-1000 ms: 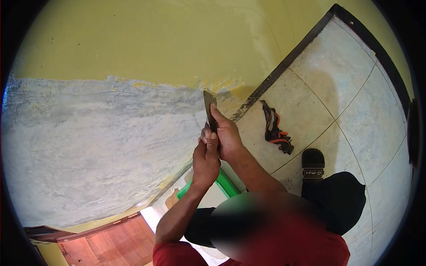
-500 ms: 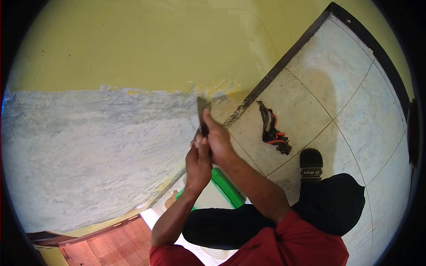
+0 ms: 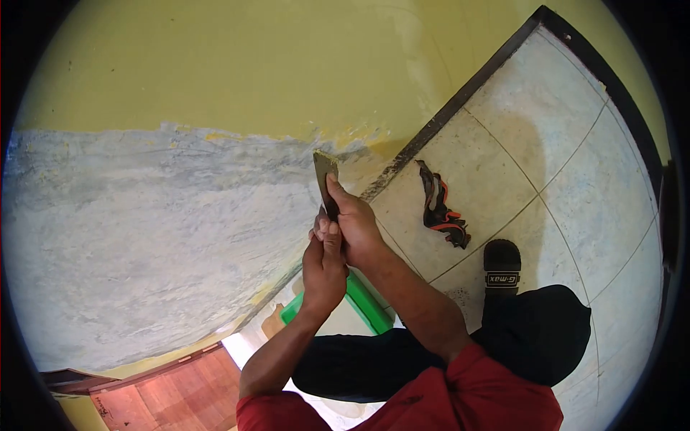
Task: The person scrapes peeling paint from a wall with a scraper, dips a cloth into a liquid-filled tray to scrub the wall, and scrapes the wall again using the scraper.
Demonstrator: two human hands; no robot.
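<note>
A flat, dark scraper blade (image 3: 325, 167) is held against or just over the wall, with yellow crumbs along its far edge. My right hand (image 3: 353, 223) grips it, the thumb lying along the blade. Just below and touching it, my left hand (image 3: 325, 269) is closed around the tool's lower end; the handle is hidden by the fingers. The blade is near the border between the yellow paint (image 3: 237, 65) and the rough grey-white bare wall (image 3: 165, 244). Yellow flecks and chipped paint show just beyond its edge.
A black and orange strappy object (image 3: 442, 208) lies on the white floor tiles (image 3: 503, 158). My sandalled foot (image 3: 502, 262) is to its lower right. A green-rimmed container (image 3: 370, 307) stands below my hands. Dark skirting (image 3: 460, 104) edges the floor; a reddish-brown panelled surface (image 3: 169, 391) is at lower left.
Both hands and the blade have shifted slightly left since the first frame. The blade, blurred half a second ago, now shows sharply, with crumbs on its edge.
</note>
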